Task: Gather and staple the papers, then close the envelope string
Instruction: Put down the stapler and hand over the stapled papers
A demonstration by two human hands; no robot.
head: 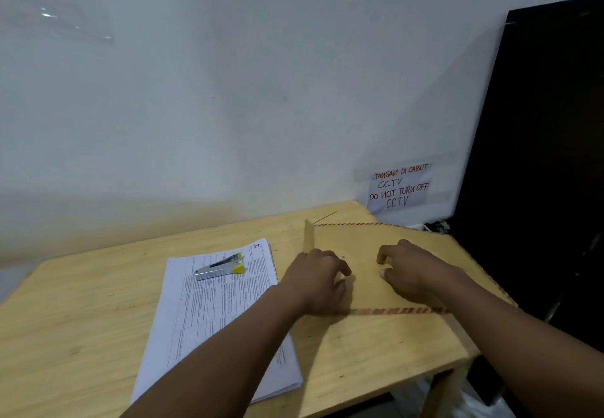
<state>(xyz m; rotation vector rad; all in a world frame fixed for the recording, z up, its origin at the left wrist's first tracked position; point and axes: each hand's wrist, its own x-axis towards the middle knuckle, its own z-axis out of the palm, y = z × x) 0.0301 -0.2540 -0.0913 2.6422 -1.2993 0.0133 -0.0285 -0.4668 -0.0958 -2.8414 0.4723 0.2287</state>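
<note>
A brown envelope (385, 241) with a red-striped border lies on the right half of the wooden table (81, 313), its flap at the left edge standing up. My left hand (317, 278) rests on the envelope near the flap with fingers curled; what they pinch is hidden. My right hand (408, 270) sits palm down on the envelope a little to the right, fingers bent and apart. A stack of printed papers (215, 316) lies left of the envelope, partly under my left forearm. A silver stapler (219, 269) with a yellow-green tip lies on top of the stack.
The table's right edge (470, 349) drops off beside a tall black panel (549, 156). A taped handwritten CCTV notice (399, 186) hangs on the white wall behind the table. Bare tabletop shows at the left.
</note>
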